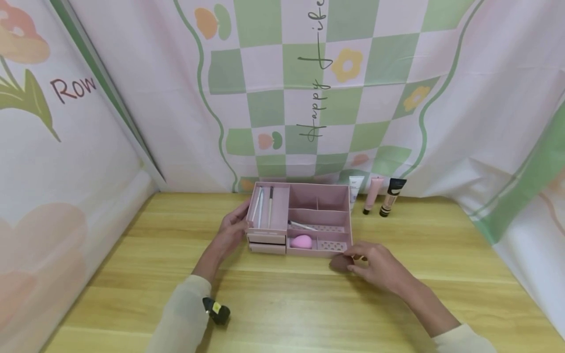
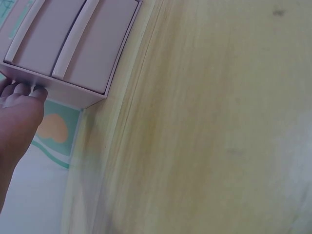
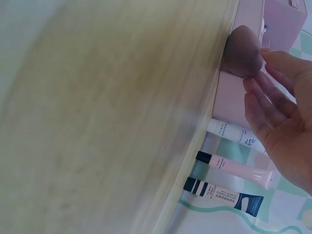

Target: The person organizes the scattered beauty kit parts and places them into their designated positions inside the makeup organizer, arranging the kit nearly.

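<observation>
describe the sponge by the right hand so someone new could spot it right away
Start at the pink organizer in the middle of the wooden table. Just outside its front right corner, the right hand touches a small rounded makeup sponge on the table. It is dull mauve-brown, unlike the bright pink sponge lying inside the organizer's front compartment.

Both forearms stretched forward in pale sleeves, left hand [image 1: 233, 226] flat, fingers [image 2: 30, 91] straight and together, right hand [image 1: 375, 264] lower, palm down, fingertips [image 3: 267, 57] loosely extended, pinching a brownish sponge
</observation>
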### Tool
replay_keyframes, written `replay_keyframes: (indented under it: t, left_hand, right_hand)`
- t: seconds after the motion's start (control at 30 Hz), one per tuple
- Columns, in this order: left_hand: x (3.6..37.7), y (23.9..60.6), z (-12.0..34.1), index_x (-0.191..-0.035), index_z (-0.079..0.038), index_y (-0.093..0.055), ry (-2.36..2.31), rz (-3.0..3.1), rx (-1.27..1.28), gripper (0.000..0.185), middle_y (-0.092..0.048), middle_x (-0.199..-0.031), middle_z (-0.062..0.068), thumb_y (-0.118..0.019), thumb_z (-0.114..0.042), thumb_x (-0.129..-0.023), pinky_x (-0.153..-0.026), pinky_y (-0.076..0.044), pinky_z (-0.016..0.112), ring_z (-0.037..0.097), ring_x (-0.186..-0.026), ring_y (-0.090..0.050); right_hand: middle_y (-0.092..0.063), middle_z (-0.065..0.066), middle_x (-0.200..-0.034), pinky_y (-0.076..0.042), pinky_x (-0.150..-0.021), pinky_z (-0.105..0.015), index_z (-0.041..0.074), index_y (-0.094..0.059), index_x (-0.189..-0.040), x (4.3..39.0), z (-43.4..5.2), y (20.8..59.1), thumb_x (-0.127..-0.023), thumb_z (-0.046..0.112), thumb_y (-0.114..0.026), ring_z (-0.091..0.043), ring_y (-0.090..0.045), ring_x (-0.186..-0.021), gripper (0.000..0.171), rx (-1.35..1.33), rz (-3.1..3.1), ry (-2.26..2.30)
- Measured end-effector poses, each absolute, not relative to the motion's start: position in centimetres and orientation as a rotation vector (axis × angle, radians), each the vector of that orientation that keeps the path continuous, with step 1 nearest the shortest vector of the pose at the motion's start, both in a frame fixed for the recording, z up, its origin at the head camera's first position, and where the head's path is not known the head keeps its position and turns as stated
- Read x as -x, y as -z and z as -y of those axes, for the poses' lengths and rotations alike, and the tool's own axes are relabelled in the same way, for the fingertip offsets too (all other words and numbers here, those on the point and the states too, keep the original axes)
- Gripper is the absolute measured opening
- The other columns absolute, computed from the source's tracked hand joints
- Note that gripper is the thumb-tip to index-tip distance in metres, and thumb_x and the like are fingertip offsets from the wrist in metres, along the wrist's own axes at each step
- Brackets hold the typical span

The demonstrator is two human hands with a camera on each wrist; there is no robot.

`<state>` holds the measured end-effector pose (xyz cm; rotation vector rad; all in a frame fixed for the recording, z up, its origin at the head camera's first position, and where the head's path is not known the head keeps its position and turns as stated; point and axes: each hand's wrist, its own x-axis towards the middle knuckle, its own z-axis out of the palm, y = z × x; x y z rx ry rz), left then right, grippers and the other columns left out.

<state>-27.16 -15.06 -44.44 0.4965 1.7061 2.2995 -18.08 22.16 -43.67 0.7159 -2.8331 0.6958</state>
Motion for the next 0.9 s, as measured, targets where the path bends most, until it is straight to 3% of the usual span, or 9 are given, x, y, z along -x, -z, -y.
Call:
replay_keyframes:
  t: [0.47, 0.73, 0.9]
  left_hand:
    - [27.27, 44.59, 15.08, -0.154, -0.003, -0.018, -2.311, -1.695, -0.503, 0.074, -0.012, -0.166, 0.013, -0.043, 0.01, -0.086, -0.112, -0.038, 0.018, 0.03, -0.153, -0.015]
    - [27.25, 44.59, 15.08, -0.155, -0.004, -0.018, -2.307, -1.699, -0.512, 0.075, -0.012, -0.166, 0.013, -0.043, 0.011, -0.086, -0.113, -0.037, 0.018, 0.031, -0.153, -0.014]
    - [27.15, 44.39, 15.05, -0.155, -0.004, -0.017, -2.308, -1.703, -0.504, 0.077, -0.011, -0.166, 0.012, -0.044, 0.01, -0.085, -0.119, -0.029, 0.026, 0.029, -0.154, -0.014]
  right_hand:
    - [-0.072, -0.002, -0.101, -0.061, -0.082, -0.035, 0.009, -0.074, -0.102, 17.9, -22.09, 43.66, -0.078, 0.012, -0.078, -0.016, -0.067, -0.092, 0.025, -0.681, 2.898, -0.681]
    - [-0.073, -0.003, -0.1, -0.061, -0.081, -0.035, 0.009, -0.075, -0.1, 17.83, -22.07, 43.62, -0.078, 0.012, -0.079, -0.018, -0.069, -0.091, 0.022, -0.699, 2.893, -0.658]
    - [-0.075, -0.008, -0.101, -0.062, -0.079, -0.034, 0.008, -0.075, -0.098, 17.85, -22.16, 43.53, -0.077, 0.01, -0.079, -0.021, -0.071, -0.09, 0.022, -0.716, 2.881, -0.661]
